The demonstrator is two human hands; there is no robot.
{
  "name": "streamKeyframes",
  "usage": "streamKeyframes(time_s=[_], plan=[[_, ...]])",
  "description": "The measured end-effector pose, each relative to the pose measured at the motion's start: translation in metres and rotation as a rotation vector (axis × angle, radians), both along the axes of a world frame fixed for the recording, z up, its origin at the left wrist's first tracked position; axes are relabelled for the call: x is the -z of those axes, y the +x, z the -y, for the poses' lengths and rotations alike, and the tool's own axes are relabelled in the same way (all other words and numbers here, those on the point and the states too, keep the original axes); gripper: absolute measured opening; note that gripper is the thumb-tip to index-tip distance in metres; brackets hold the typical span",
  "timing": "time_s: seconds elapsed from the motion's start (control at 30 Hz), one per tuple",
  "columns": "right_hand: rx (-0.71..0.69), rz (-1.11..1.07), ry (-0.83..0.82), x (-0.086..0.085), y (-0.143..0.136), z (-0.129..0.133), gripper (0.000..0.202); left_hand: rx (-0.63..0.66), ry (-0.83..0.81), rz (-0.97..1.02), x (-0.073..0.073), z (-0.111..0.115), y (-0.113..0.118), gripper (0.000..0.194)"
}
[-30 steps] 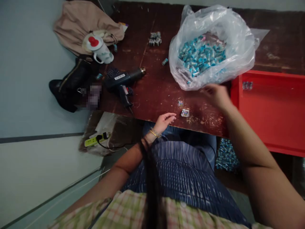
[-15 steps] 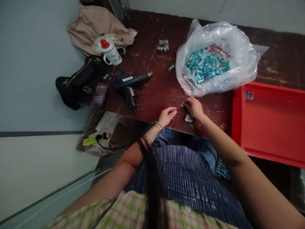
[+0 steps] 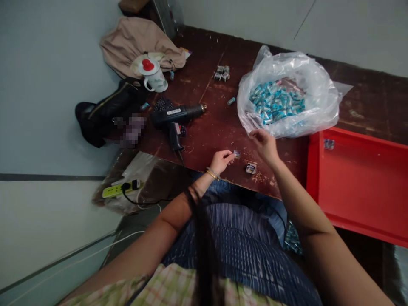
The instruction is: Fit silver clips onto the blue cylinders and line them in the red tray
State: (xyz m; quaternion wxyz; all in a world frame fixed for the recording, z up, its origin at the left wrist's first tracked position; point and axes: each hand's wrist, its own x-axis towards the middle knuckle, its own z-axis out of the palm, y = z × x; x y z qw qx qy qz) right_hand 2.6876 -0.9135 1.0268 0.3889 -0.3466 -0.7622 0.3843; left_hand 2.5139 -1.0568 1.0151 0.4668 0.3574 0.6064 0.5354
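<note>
My left hand [image 3: 221,162] pinches a small flat printed piece [image 3: 236,154] between thumb and fingertips, just above the table's near edge. My right hand [image 3: 265,145] is at the near rim of a clear plastic bag [image 3: 318,114], its fingers loosely bent and apart from the thumb. Nothing shows in that hand; whether it touches the plastic I cannot tell. Many small clear tubes with blue ends [image 3: 277,100] fill the bag. Between my hands, close to the edge, lies a little printed bundle [image 3: 251,168].
A black heat gun [image 3: 175,114] lies at the left, nozzle pointing right. Behind it are a lidded mug [image 3: 156,80], a black bag [image 3: 111,102] and beige cloth [image 3: 143,40]. Small bundles [image 3: 222,73] and a loose tube [image 3: 231,101] sit farther back. A red tray [image 3: 360,178] stands right.
The small printed piece near my right fingers is now in my left hand's pinch. My right hand has moved up to the bag's rim. The whole view has shifted a little.
</note>
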Motion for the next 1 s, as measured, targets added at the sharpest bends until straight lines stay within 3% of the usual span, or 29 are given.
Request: streamKeyframes(time_s=[0.07,0.17,0.23,0.33,0.47,0.6,0.7,0.8,1.0], plan=[[0.129,0.113,0.091,-0.011,0.008,-0.042,0.013,-0.003,-0.008,0.007,-0.001,0.003,-0.002,0.026],[0.2,0.239,0.127,-0.016,0.014,-0.088,0.026,-0.007,-0.007,0.006,-0.003,0.009,-0.004,0.027],[0.201,0.243,0.106,-0.014,0.014,-0.101,0.028,-0.016,-0.001,-0.001,-0.005,0.014,-0.005,0.029],[0.243,0.199,0.098,-0.011,0.012,-0.099,0.024,-0.032,0.003,-0.012,-0.009,0.021,-0.007,0.028],[0.278,0.03,0.06,-0.011,0.01,-0.053,0.025,-0.02,-0.006,-0.031,-0.015,0.028,-0.008,0.022],[-0.054,-0.283,-0.246,-0.016,0.017,0.035,0.029,0.035,-0.003,-0.048,-0.024,0.033,-0.005,0.024],[-0.148,-0.367,-0.364,-0.021,0.026,0.087,0.033,0.124,0.02,-0.053,-0.03,0.036,0.0,0.025],[-0.124,-0.341,-0.394,-0.023,0.038,0.109,0.036,0.217,0.019,-0.071,-0.033,0.039,0.008,0.027],[-0.071,-0.259,-0.354,-0.021,0.064,0.119,0.035,0.308,-0.005,-0.086,-0.025,0.046,0.028,0.033]])
